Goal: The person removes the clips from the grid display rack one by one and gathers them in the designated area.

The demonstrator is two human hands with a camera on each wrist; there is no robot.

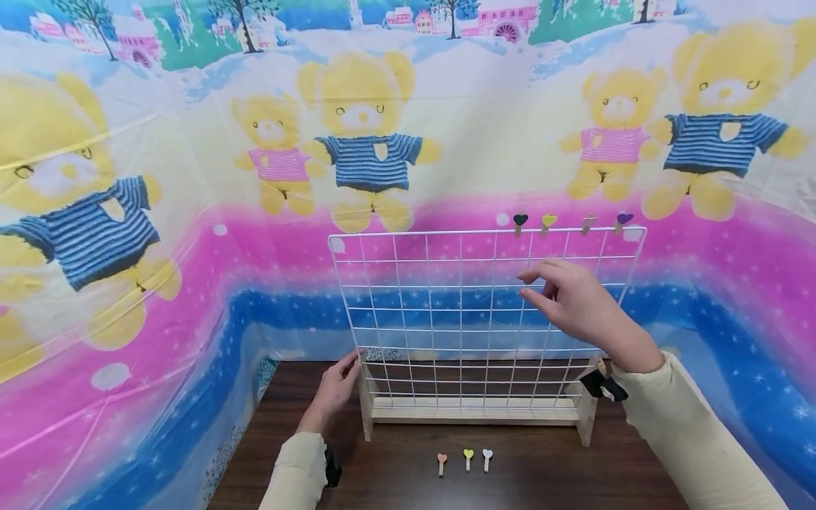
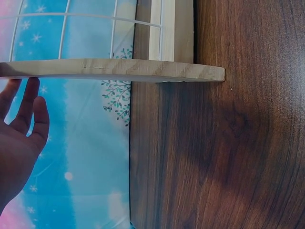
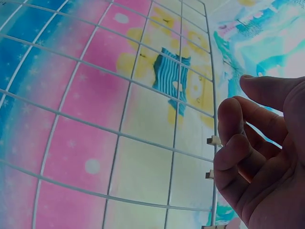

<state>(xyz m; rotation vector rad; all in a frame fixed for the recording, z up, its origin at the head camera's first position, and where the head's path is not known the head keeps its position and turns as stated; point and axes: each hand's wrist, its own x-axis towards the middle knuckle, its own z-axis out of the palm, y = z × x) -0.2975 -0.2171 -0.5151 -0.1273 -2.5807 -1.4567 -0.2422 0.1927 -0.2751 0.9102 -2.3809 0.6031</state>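
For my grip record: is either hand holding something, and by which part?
Nothing is visibly held: the right hand is empty, the left hand touches the left wooden post.

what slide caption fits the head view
Right hand before a white wire grid, four heart clips on top, three on the table

Wire grid from three cameras: one wide, two close and turned sideways.
The head camera looks forward and down over grid, desk and printed cloth. The left wrist camera, near the left fingers, faces the wooden leg and desk; the right, beside the right fingers, looks through the grid toward the cloth. Head and right wrist views share the top-edge clips.
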